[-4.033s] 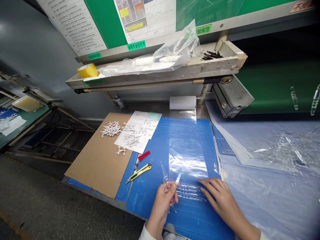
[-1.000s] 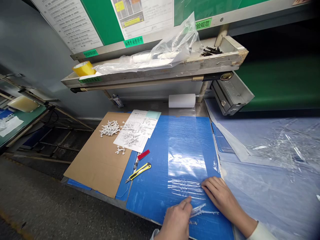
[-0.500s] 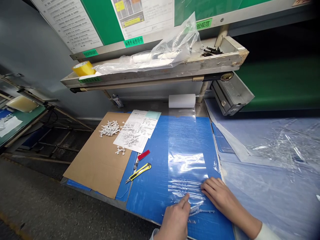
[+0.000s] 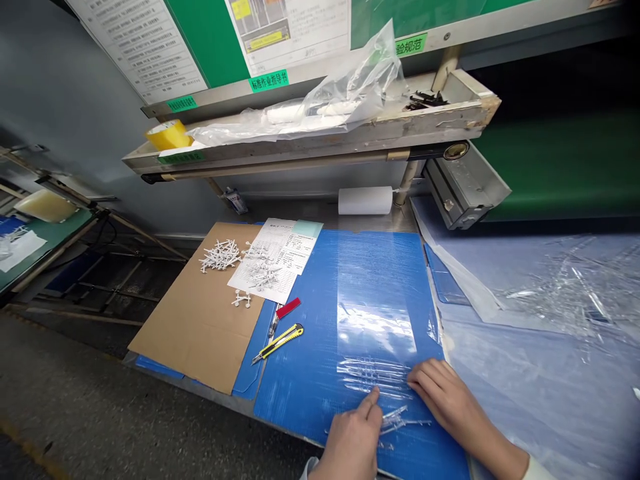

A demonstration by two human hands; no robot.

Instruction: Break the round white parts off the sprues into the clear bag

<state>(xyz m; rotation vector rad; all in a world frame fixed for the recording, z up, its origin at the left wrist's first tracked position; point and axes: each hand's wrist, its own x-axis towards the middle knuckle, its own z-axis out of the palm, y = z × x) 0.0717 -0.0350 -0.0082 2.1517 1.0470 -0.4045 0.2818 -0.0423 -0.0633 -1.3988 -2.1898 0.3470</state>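
Clear film [image 4: 376,327] runs from a white roll [image 4: 365,201] down over the blue work surface [image 4: 310,373]. Several thin clear sticks [image 4: 373,375] lie side by side at the film's near end. My left hand [image 4: 354,433] points its index finger onto the near edge of these sticks; its other fingers are curled. At the right ends of the sticks rests my right hand [image 4: 447,400], fingers bent together; what they pinch, if anything, is too small to make out. More loose clear pieces [image 4: 397,421] lie between the hands.
Brown cardboard [image 4: 200,327] at the left bears white branched parts [image 4: 220,255] and printed sheets [image 4: 280,257]. A yellow cutter [image 4: 277,343] lies beside a red-handled tool [image 4: 289,307]. Clear parts [image 4: 575,287] are heaped at the right. A shelf [image 4: 300,148] crosses above.
My right hand has shifted slightly right. The film's near end lies flatter, and the loose clear pieces beside my left hand show more plainly.
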